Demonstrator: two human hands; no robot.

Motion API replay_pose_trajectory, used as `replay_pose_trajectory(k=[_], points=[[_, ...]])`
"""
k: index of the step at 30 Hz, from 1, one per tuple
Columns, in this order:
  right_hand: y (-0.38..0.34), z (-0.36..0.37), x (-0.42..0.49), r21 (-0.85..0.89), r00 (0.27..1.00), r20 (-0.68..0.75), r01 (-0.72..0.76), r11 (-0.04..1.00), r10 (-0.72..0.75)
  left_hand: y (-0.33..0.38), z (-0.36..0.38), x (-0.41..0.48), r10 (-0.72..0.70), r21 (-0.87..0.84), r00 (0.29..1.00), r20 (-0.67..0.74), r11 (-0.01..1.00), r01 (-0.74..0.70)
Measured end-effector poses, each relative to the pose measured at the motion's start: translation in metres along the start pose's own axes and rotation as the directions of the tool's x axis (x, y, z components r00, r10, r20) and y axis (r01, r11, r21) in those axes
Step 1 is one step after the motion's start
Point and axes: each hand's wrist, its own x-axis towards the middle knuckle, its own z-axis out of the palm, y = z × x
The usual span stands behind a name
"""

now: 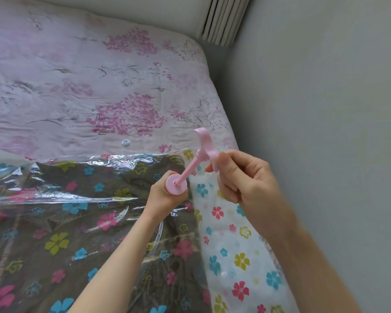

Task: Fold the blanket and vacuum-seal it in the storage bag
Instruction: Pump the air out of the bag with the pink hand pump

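Your right hand (242, 177) is the nearer one, its fingers curled around the pink T-handle (207, 145), and the pump rod (187, 171) runs from it toward 7 o'clock into the pump barrel (176, 185). Your left hand (165, 195) grips this barrel tightly. It stands on the storage bag (81, 199) with the folded blanket (54, 245) inside, on the bed (77, 86), so I judge the next push goes along this axis.

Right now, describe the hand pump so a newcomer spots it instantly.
Start at the flower-printed storage bag on the bed; near its far right corner two hands meet. The hand pump is the pink plastic tool between them: left hand grips its barrel, right hand its T-handle. Nothing else there is solid pink.
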Motion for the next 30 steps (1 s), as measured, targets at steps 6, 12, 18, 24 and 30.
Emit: replay_pose_trajectory(k=[6, 12, 18, 24, 30], points=[[0.070, 0.021, 0.009, -0.134, 0.991, -0.088, -0.110, 0.985, 0.099, -0.006, -0.002, 0.005, -0.026, 0.021, 1.000, -0.013, 0.999, 0.026], [0.032, 0.004, 0.007, -0.134, 0.998, -0.042, -0.053, 0.990, 0.048, 0.000, -0.004, 0.003, -0.037, 0.057, 0.999, 0.006, 0.998, 0.037], [0.033, 0.008, 0.005, -0.029, 0.999, -0.043, 0.020, 0.999, -0.021, 0.004, -0.003, 0.002, -0.039, 0.036, 0.999, -0.001, 0.999, 0.039], [0.060, 0.014, 0.011, -0.280, 0.988, -0.023, -0.156, 0.947, 0.156, 0.000, -0.007, 0.002, -0.038, 0.057, 0.999, 0.021, 0.998, 0.037], [0.008, 0.009, -0.003, 0.071, 0.996, -0.001, 0.091, 0.993, -0.091, 0.005, -0.005, -0.001, -0.030, 0.051, 0.999, 0.019, 0.998, 0.029]])
